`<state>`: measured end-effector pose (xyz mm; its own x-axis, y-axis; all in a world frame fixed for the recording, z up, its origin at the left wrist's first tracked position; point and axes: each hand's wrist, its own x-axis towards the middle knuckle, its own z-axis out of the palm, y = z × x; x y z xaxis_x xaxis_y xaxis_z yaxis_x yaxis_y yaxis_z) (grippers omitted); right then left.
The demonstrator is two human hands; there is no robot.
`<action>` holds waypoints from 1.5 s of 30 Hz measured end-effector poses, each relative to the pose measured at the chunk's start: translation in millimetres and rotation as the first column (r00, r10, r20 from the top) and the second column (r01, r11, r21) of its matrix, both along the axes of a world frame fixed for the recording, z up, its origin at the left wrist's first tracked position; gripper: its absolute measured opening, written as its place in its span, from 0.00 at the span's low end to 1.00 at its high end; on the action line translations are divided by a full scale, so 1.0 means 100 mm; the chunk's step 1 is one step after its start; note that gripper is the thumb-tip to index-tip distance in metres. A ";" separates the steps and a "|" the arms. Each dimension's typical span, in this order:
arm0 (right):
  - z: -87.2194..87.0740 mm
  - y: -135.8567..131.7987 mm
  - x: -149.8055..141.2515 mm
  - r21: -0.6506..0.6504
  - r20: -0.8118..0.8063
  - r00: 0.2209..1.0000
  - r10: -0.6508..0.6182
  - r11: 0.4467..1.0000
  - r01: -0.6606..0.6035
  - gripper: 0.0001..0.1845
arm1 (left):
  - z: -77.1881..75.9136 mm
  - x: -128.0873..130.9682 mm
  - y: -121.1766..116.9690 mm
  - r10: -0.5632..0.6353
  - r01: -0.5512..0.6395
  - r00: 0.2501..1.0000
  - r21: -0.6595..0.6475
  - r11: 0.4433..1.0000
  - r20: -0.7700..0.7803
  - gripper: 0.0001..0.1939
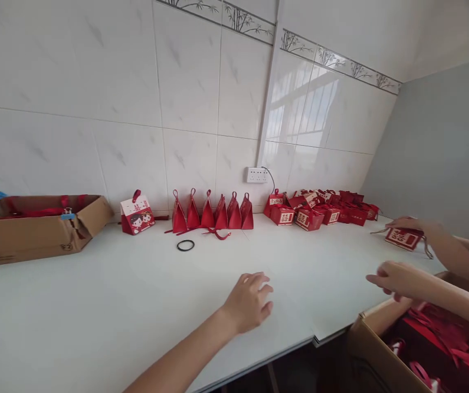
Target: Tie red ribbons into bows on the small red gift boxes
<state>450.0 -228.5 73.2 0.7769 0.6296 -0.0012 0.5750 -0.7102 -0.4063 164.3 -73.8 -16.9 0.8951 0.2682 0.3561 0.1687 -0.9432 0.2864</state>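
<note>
My left hand (251, 303) hovers over the middle of the white table (136, 316), its fingers apart and slightly bent, with nothing in it. At the right, my right hand (394, 278) reaches in above the rim of a cardboard box (361, 338). It holds nothing I can see; one finger stretches out and the rest hang loosely. Inside that box lie red ribbons and red packages (451, 338). Beyond my left hand, a row of red triangular gift boxes (220, 213) with ribbon loops stands near the wall.
Another person's hand (408, 224) rests on a red gift box (402, 238) with cords. More red boxes (308, 218) are piled at the back right. A patterned gift box (137, 214), a black ring (185, 245) and an open carton (34, 237) with blue clips are further left.
</note>
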 end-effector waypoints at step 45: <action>-1.37 2.89 0.03 0.518 -0.048 0.977 0.209 0.842 -0.154 0.03 | 0.85 -2.05 3.11 0.783 -0.626 -0.089 -0.646 0.436 0.616 0.18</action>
